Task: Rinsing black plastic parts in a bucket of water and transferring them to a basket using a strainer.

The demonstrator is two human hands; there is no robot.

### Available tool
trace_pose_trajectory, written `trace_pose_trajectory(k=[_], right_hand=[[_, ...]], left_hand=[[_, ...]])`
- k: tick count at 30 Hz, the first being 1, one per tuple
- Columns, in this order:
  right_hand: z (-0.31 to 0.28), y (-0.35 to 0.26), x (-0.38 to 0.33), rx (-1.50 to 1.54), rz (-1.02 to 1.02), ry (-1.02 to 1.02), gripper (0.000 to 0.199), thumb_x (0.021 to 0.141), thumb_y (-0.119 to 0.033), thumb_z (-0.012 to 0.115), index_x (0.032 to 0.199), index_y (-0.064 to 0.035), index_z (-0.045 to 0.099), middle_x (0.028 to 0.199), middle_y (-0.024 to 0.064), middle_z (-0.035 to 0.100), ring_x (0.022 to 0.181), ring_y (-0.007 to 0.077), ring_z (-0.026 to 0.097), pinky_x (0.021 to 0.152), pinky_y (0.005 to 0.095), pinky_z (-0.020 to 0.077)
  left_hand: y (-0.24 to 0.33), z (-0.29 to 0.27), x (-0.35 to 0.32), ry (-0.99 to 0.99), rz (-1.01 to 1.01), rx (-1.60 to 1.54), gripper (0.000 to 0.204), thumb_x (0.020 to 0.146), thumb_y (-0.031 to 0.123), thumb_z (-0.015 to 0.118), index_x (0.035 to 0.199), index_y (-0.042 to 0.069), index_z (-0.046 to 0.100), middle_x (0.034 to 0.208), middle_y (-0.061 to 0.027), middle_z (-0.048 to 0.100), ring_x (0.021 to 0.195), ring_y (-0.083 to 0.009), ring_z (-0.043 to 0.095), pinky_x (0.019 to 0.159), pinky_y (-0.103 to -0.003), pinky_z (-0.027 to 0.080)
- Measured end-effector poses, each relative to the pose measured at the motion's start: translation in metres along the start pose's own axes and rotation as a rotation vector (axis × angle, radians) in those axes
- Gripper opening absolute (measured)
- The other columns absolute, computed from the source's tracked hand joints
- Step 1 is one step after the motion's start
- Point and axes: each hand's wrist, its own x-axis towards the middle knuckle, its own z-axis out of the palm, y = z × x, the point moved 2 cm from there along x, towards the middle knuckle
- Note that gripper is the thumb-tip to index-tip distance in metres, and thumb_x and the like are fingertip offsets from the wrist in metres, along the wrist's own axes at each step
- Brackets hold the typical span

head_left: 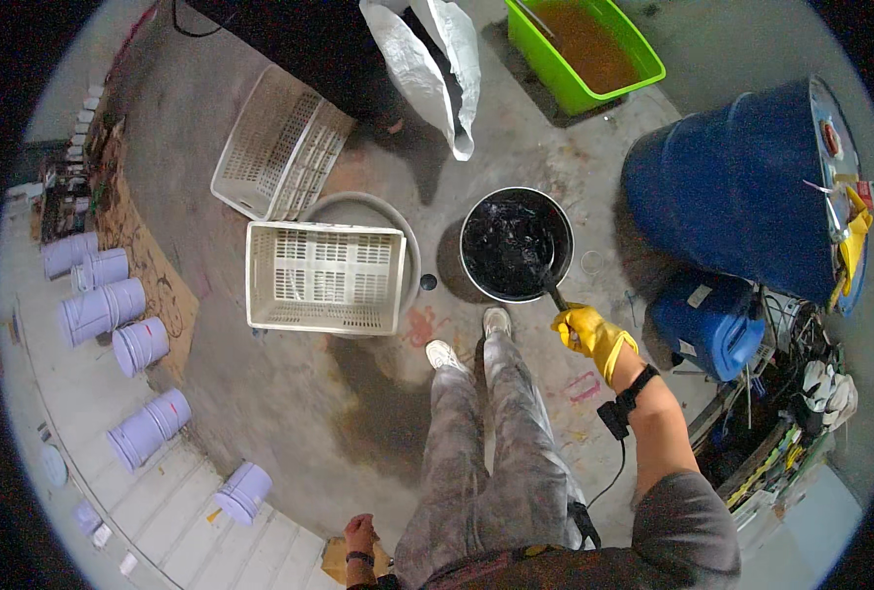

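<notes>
A stained grey concrete floor [290, 393] fills the view, wet and dark in a patch just ahead of the person's legs. Largest on it is the blue drum [742, 187] lying tilted at the right, with a smaller blue canister [707, 324] just below it. At the top right stands a green tub [584, 49] of brown liquid, and beside it a white sack [437, 69] sags open. Two white slatted crates sit left of centre: one [324, 277] rests across a grey round basin [403, 231], the other [275, 143] leans behind it. A row of pale purple buckets [103, 305] lies along the left wall.

Just ahead of the shoes stands the black pan [516, 244], round, filled with glistening black stuff. A dark ladle [550, 285] dips into it; its long axis runs slantwise from the pan's middle down and to the right, out over the near rim, straight into the right hand [589, 329]. That hand wears a yellow glove and its grip is closed round the handle's end, so the pan lies forward and left of the grip, close by. The left hand [360, 536] hangs low beside the left hip, well apart from the pan and much the farther of the two; it seems curled, but whether it holds anything I cannot tell.
</notes>
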Motion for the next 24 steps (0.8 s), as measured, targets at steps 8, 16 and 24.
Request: trace_pose_trajectory(k=[8, 16, 24], right_hand=[[-0.016, 0.032, -0.049, 0.085, -0.134, -0.047, 0.033, 0.076, 0.0, 0.054, 0.107, -0.0097, 0.048, 0.065, 0.0089, 0.057, 0.039, 0.0132, 0.048, 0.035, 0.0246, 0.04], [-0.01, 0.01, -0.107, -0.636, -0.348, 0.267, 0.066, 0.08, -0.004, 0.047, 0.137, -0.0233, 0.021, 0.082, 0.0165, 0.061, 0.065, 0.0246, 0.06, 0.061, 0.0355, 0.0487], [0.028, -0.026, -0.054, -1.215, -0.515, 0.459, 0.054, 0.084, -0.01, 0.039, 0.135, -0.0233, 0.025, 0.114, 0.022, 0.052, 0.102, 0.0362, 0.051, 0.087, 0.0436, 0.0396]], left_hand=[[0.017, 0.003, -0.002, 0.003, 0.014, -0.039, 0.014, 0.077, 0.016, 0.059, 0.083, 0.004, 0.061, 0.056, -0.0015, 0.049, 0.045, -0.0109, 0.047, 0.041, -0.028, 0.042], [0.013, 0.0, -0.001, 0.04, 0.004, -0.037, 0.008, 0.078, 0.01, 0.058, 0.081, 0.003, 0.06, 0.056, -0.0008, 0.049, 0.043, -0.0103, 0.045, 0.039, -0.026, 0.04], [-0.018, -0.002, 0.005, 0.018, -0.081, -0.094, 0.008, 0.079, 0.011, 0.057, 0.082, 0.004, 0.06, 0.054, -0.0003, 0.047, 0.042, -0.0098, 0.045, 0.039, -0.026, 0.041]])
